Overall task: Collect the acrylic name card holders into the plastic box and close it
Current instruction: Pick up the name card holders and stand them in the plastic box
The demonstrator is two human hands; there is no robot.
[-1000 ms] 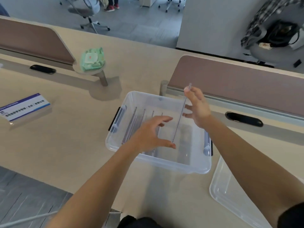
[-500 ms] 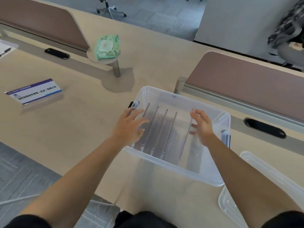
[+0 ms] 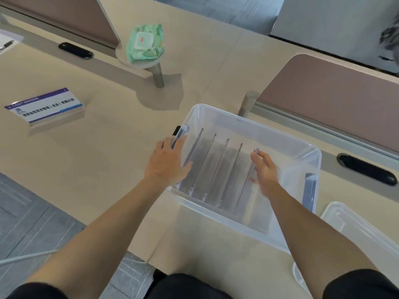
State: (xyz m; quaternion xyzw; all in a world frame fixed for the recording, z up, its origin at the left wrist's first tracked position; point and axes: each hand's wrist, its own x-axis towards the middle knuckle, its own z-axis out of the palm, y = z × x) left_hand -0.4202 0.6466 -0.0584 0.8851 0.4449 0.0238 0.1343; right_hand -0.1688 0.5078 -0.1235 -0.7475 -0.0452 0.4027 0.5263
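The clear plastic box (image 3: 248,225) stands open on the desk in front of me. Several acrylic name card holders (image 3: 218,167) stand upright in a row inside it. My right hand (image 3: 264,172) is inside the box, with thumb and fingers on the top edge of the rightmost holder (image 3: 243,190). My left hand (image 3: 168,162) lies flat with spread fingers on the box's left rim, beside the latch. One more holder with a printed card (image 3: 44,106) stands on the desk at the far left. The box's clear lid (image 3: 356,236) lies at the lower right.
A green pack of wipes (image 3: 145,43) rests on a small round stand behind the box. Brown partition panels (image 3: 336,98) run along the back. Black cable slots (image 3: 366,172) sit in the desk. The desk edge and grey floor lie at lower left.
My right hand has lowered the holder from above the box down into the row. My left hand has moved from inside the box out to its left rim.
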